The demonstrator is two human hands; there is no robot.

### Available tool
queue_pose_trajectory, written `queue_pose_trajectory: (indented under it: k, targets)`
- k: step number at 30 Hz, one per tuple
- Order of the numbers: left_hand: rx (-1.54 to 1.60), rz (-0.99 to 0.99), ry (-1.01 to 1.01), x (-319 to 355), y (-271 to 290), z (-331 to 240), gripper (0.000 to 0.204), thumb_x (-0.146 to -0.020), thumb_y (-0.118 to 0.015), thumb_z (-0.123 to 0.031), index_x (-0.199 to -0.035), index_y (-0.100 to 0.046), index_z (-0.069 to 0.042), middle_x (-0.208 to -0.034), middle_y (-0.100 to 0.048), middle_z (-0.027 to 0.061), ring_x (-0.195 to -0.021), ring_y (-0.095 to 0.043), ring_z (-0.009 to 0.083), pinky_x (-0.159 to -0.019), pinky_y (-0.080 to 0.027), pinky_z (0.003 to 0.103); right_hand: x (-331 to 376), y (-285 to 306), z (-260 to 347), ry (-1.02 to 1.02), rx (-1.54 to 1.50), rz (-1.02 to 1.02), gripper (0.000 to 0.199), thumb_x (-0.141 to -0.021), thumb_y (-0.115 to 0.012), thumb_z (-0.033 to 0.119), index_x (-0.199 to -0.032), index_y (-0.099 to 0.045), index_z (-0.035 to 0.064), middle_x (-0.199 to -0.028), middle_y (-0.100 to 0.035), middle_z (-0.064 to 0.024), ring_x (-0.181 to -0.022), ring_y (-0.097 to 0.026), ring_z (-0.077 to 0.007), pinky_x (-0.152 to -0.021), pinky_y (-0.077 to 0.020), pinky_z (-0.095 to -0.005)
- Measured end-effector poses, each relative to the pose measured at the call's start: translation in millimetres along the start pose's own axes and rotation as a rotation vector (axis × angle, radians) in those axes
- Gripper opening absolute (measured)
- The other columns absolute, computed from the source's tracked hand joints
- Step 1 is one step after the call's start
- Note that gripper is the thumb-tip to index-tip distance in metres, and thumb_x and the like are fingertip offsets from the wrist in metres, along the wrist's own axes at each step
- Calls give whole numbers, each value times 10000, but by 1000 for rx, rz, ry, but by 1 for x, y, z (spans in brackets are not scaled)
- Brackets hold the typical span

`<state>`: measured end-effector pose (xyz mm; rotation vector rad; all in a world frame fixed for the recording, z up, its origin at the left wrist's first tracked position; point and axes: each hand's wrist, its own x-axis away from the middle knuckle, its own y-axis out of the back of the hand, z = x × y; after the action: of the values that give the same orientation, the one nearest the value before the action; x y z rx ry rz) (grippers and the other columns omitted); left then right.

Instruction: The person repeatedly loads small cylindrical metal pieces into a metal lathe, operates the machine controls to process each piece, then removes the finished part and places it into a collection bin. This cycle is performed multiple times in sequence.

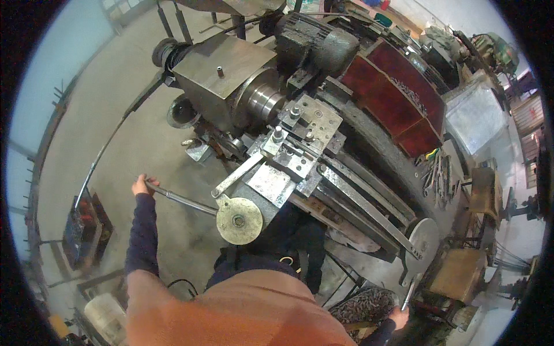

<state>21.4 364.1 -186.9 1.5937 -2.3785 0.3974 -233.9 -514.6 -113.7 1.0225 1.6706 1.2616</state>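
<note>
A metal lathe stands before me, its grey headstock [222,72] at upper left with a shiny round workpiece or chuck [266,102]. My left hand [142,184] is closed around the outer end of a long metal lever [187,202], which joins a round brass-coloured disc [239,221] on the carriage. At lower right, my right hand [398,316] grips the silver crank handle [410,293] below a handwheel [425,241]. Between the hands are the tool slide [291,155], a flat clamp lever [238,175] and a long steel bar [369,210].
Behind the slide stand a dark motor [317,43] and a red metal tray [395,95] holding shavings. Several wrenches [438,176] lie at right. A heap of dark shavings [365,305] is near my right hand. A dark box [86,230] sits on the floor at left.
</note>
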Motion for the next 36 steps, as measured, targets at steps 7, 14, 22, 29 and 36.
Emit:
queue_pose_trajectory:
  k: [7, 14, 22, 29, 36]
  targets:
    - [-20, -6, 81, -4, -65, 14, 219, -733, -462, -41, -828, -468, 157, -695, -573, 239, -495, -580, 309, -430, -483, 414, -125, -41, -39, 73, 48, 44, 414, -634, -677, 312, -999, -634, 122, -905, -642, -154, -832, -611, -348, -726, -469, -462]
    - [-154, 248, -17, -3, -149, 19, 196, -726, -454, -35, -791, -486, 147, -670, -590, 220, -483, -596, 286, -414, -475, 375, -80, -34, -12, -20, -10, 85, 340, -703, -565, 268, -923, -620, 15, -942, -627, -213, -894, -594, -375, -788, -460, -449]
    - [-200, 425, -164, -3, -168, 30, 175, -722, -451, -34, -777, -491, 127, -659, -607, 199, -472, -609, 265, -398, -464, 332, 18, -27, 5, -158, -46, 101, 344, -721, -582, 286, -936, -604, 18, -953, -626, -211, -911, -590, -380, -791, -463, -447]
    - [-216, 390, -84, 14, -169, 19, 167, -719, -451, -29, -755, -496, 128, -642, -604, 193, -467, -608, 262, -390, -469, 333, 21, -39, -6, -98, -93, 53, 356, -702, -576, 278, -905, -595, -13, -931, -621, -227, -886, -585, -396, -786, -453, -451]
    - [-283, 368, -70, 7, -178, 21, 158, -695, -452, -6, -720, -506, 141, -623, -598, 201, -456, -602, 270, -402, -488, 358, -72, -38, -19, -44, 76, 59, 416, -676, -646, 387, -910, -598, 46, -947, -634, -174, -885, -603, -353, -765, -471, -445]
